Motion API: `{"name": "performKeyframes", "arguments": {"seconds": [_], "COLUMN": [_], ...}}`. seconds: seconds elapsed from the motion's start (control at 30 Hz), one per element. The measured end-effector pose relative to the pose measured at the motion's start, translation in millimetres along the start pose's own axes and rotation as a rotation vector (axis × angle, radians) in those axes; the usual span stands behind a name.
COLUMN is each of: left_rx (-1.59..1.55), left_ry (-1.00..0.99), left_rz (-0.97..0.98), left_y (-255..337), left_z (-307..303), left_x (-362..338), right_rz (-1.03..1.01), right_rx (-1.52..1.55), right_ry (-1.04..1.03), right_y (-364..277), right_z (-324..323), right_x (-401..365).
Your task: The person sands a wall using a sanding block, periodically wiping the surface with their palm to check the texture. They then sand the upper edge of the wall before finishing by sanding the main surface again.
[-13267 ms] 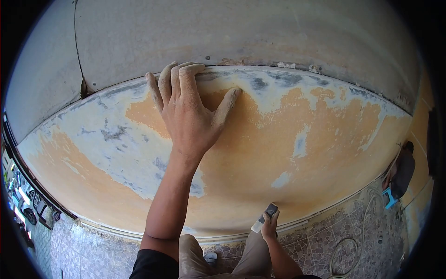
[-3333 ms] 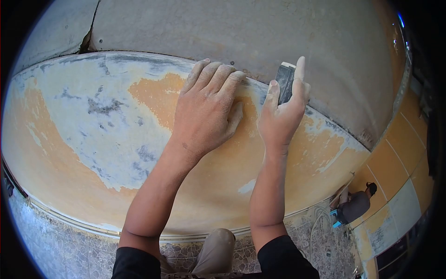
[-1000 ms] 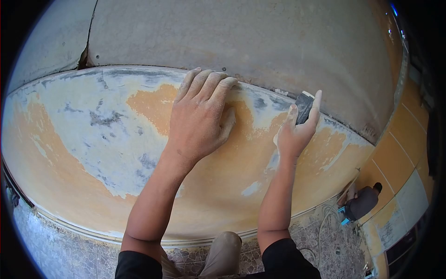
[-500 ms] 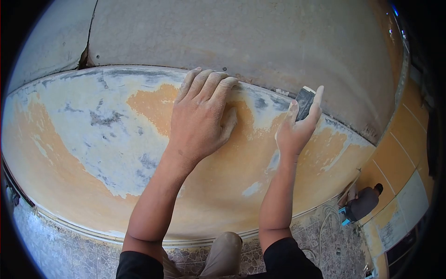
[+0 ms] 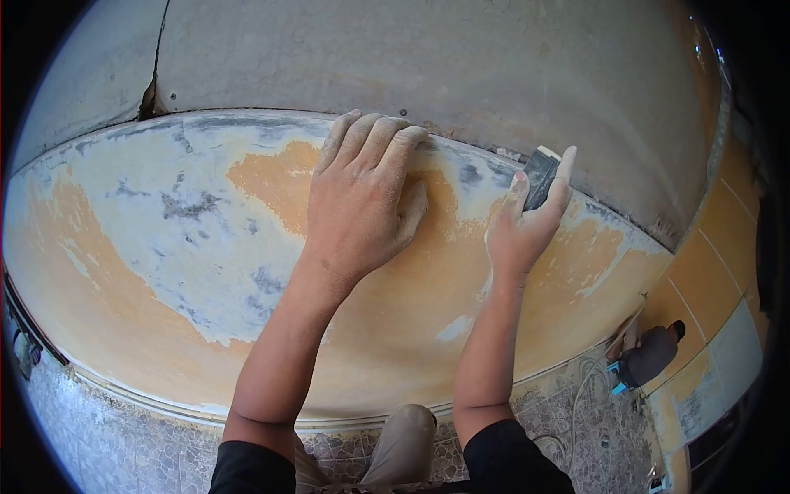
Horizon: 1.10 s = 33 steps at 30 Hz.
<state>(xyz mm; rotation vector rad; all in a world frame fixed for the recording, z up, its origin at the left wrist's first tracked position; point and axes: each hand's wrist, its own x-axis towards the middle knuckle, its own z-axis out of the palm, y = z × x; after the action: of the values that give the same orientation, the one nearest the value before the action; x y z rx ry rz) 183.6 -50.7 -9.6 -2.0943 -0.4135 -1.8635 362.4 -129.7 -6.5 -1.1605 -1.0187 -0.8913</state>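
Wall panel looked like painted plaster. The orange coat was matt & worn thru in big patches to chalky off-white filler w/ grey smudges, nothing glossy anywhere. The grey band above it was bare cement-looking stuff, rougher & matt, w/ 1 crack at top left. Sanding block had a dark gritty abrasive face & a pale edge, couldn't tell what the core was. Left hand & right hand were both coated in fine pale dust, esp the fingers. Floor was pebble-pattern tile, matt-ish. Side wall tiles looked smoother w/ a slight sheen. Trousers were dusty beige cloth, sleeves black cloth.
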Motion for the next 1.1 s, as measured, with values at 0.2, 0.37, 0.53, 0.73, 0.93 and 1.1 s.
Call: {"name": "performKeyframes", "arguments": {"seconds": [0.2,0.37,0.53,0.73,0.93,1.1], "left_rx": [-0.018,-0.017,-0.006,-0.004,0.0,-0.01], "left_ry": [0.01,-0.002,-0.016,-0.018,-0.009,-0.008], "left_rz": [0.001,-0.01,-0.004,0.001,-0.01,-0.014], "left_y": [-1.7,0.8,0.1,-0.7,1.4,-0.4], "left_z": [-0.2,-1.6,-1.5,-1.2,-1.0,-1.1], "left_x": [1.2,-0.2,0.4,0.0,-0.2,0.7], "right_rz": [-0.077,-0.109,-0.068,-0.054,-0.119,-0.056], "right_rx": [0.02,-0.038,-0.03,-0.083,-0.071,-0.064], "right_ry": [-0.029,-0.002,0.009,-0.053,0.063,-0.054], "right_y": [24.5,15.7,22.5,31.4,22.7,36.1], "right_z": [-3.7,-3.6,-10.0,-13.6,-4.2,-16.7], "right_x": [-90.0,-12.4,-38.8,-62.7,-2.7,-87.2]}}
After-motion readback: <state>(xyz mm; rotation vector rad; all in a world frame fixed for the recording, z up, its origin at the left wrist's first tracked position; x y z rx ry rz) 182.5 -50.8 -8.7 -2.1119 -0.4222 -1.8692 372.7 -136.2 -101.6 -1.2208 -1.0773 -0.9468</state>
